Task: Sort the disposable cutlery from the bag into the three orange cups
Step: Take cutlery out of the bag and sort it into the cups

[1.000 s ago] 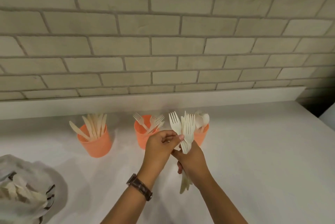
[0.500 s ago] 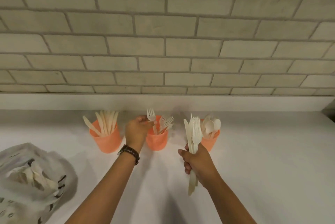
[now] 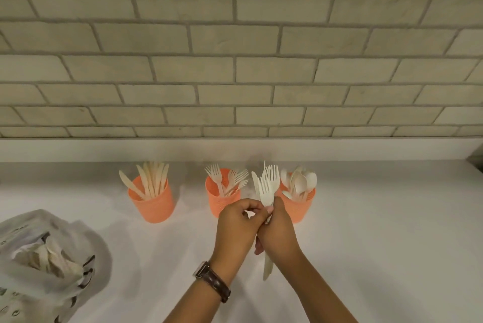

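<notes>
Gripping forks over the white counter, right hand; left hand pinches one; brick wall behind

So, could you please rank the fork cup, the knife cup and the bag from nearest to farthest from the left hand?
1. Fork cup, just behind the left hand.
2. Knife cup, farther left.
3. Bag, far left.
</notes>
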